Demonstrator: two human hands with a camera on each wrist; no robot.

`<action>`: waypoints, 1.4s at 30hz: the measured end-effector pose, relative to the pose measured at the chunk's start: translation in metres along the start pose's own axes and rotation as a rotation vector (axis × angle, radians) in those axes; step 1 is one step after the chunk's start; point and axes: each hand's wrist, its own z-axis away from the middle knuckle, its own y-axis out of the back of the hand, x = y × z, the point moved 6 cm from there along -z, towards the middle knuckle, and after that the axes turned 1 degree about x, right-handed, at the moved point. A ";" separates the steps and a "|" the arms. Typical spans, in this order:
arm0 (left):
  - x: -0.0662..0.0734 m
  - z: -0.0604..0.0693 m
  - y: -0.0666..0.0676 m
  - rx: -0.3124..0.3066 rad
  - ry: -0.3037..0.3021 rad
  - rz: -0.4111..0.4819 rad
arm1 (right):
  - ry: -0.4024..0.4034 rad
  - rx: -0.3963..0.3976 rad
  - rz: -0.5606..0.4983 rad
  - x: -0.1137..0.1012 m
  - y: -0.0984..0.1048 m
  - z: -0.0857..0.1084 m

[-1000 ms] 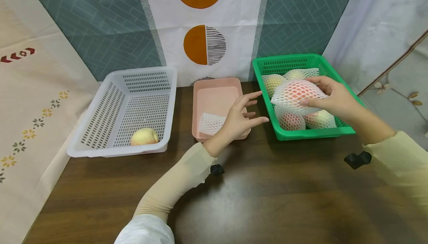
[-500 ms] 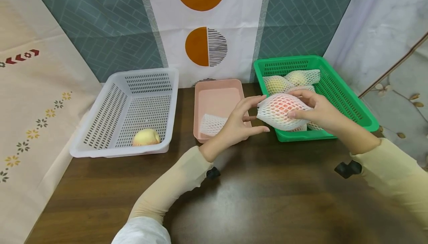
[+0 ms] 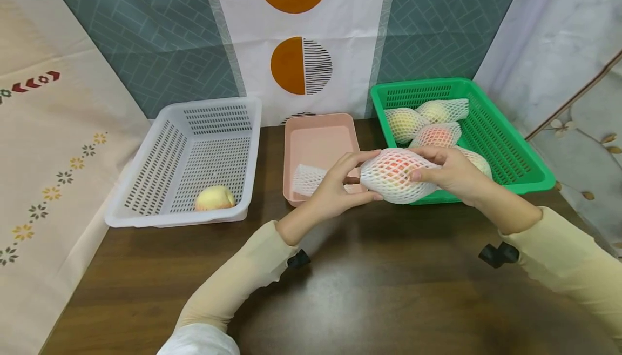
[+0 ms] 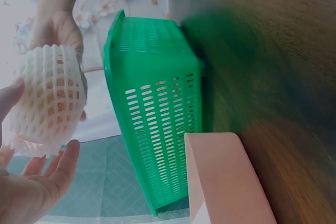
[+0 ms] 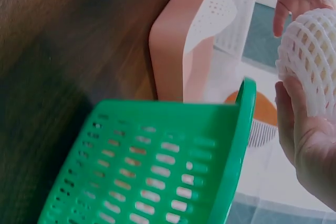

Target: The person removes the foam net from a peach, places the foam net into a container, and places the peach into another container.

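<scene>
My right hand (image 3: 454, 174) grips a reddish fruit in a white foam net (image 3: 400, 176), thumb on the near side, just in front of the green basket (image 3: 515, 152). Around the net's left end, my left hand (image 3: 335, 187) has its thumb and fingers spread apart; whether they touch the net is unclear. In the left wrist view the netted fruit (image 4: 50, 95) shows between both hands, its net's open end toward my left fingers (image 4: 65, 166). The right wrist view shows my right fingers (image 5: 294, 100) along the net (image 5: 315, 51).
Several netted fruits (image 3: 437, 135) lie in the green basket. At the centre a pink tray (image 3: 318, 139) holds a white foam net (image 3: 307, 180). The grey basket (image 3: 162, 220) at the left holds one bare yellowish peach (image 3: 215, 198). Patterned cloth hangs behind.
The netted fruit has come out from over the green basket, left and nearer, in my right hand. My left hand has moved slightly left and nearer, its fingers now around the net's end.
</scene>
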 end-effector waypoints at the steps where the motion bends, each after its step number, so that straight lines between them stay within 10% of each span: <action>1: 0.000 0.002 0.001 -0.001 0.007 -0.003 | -0.007 -0.002 -0.018 0.001 -0.002 0.000; 7: 0.003 0.010 0.009 -0.018 0.056 -0.028 | -0.031 -0.025 -0.174 0.003 -0.012 0.000; 22: 0.006 0.026 0.029 -0.094 0.162 -0.074 | -0.163 -0.003 -0.165 0.007 -0.037 -0.002; 36: 0.001 0.037 0.038 -0.020 0.236 0.116 | -0.217 0.097 -0.178 0.010 -0.050 -0.006; 42: 0.002 0.042 0.045 0.043 0.242 0.034 | -0.238 0.183 -0.157 0.010 -0.052 -0.007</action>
